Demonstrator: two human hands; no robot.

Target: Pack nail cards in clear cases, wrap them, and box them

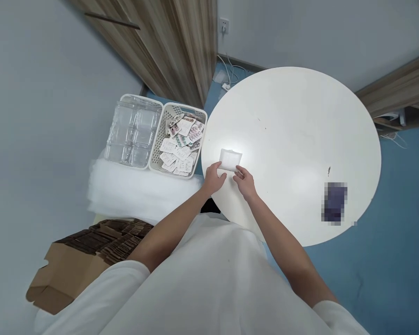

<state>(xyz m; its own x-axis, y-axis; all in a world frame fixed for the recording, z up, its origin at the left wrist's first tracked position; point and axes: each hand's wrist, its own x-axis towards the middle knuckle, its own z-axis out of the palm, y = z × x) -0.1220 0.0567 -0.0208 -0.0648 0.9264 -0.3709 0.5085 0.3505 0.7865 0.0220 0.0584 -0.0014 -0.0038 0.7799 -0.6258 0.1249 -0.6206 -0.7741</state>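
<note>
Both hands meet at a small white pad (230,159) lying flat on the round white table (300,139), near its left edge. The left hand (214,178) pinches the pad's near left corner with fingers curled, and the right hand (245,180) pinches the near right corner. The pad is plain; no writing can be read on it. Left of the table, two white baskets sit side by side: one (133,131) holds clear plastic containers, the other (181,142) holds printed cards whose text is too small to read. A stack of white foam sheets (139,190) lies below them, beside an open cardboard box (87,260). A blurred dark patch (334,203) sits on the table's right side.
</note>
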